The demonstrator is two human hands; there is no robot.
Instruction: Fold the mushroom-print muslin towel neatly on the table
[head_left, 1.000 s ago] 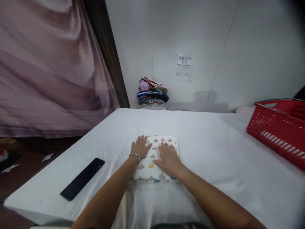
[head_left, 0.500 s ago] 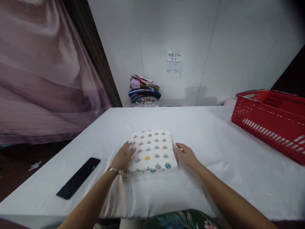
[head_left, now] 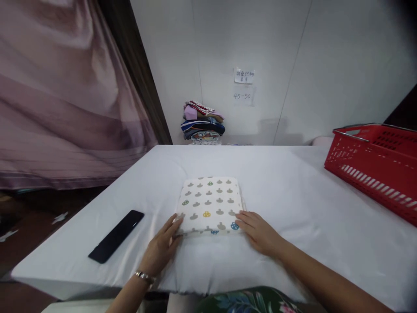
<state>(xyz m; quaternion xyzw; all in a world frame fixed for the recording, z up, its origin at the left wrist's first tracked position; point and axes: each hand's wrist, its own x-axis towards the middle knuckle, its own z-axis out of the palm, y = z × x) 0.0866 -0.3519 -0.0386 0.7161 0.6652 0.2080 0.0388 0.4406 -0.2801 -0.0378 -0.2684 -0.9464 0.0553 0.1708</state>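
Observation:
A folded white cloth [head_left: 208,202] with grey mushroom prints and a few green, yellow and blue ones lies flat on the table in front of me. At its near left corner is my left hand [head_left: 160,248], fingers stretched out along the edge and thumb apart, lower down. My right hand [head_left: 262,232] rests at the near right corner, its outstretched fingers lying on the cloth's top; its thumb is mostly hidden. Both hands are open and touch the cloth.
A black phone [head_left: 116,237] lies left on the white-covered table [head_left: 286,187]. At the right stands a red basket [head_left: 371,165]. Beyond the far edge is a stack of folded fabrics [head_left: 203,124] against the wall, below paper notes [head_left: 244,87]. A pink curtain [head_left: 71,87] hangs at left.
Both hands have moved nearer me along the cloth's sides to its near corners. The right fingers have come onto the top. The whole view has shifted slightly.

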